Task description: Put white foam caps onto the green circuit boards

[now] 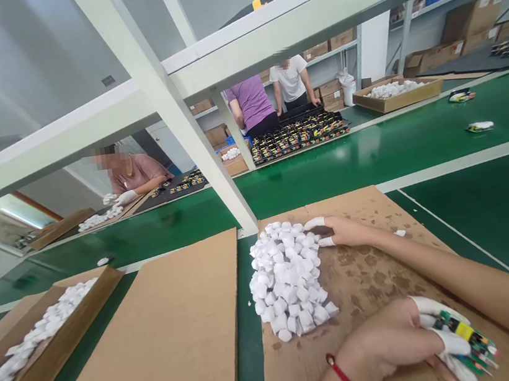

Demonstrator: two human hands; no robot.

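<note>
My left hand (396, 340), with a red cord on its wrist and white finger cots, is closed around a small circuit board (471, 340) with yellow, black and green parts. Above it, my right hand (346, 229) reaches in from the right, also in white finger cots. Its thumb and finger are apart at the right edge of a heap of small white pillow-like pieces (288, 273). Whether its fingertips touch a piece is hard to tell. Both hands are over a stained cardboard sheet (363, 270), on which the heap lies.
A bare cardboard sheet (161, 334) and a carton of white pieces (55, 354) lie to the left. A white metal post (196, 142) rises behind the heap. Across the green belt (371, 150), people work near rows of circuit boards (298, 134).
</note>
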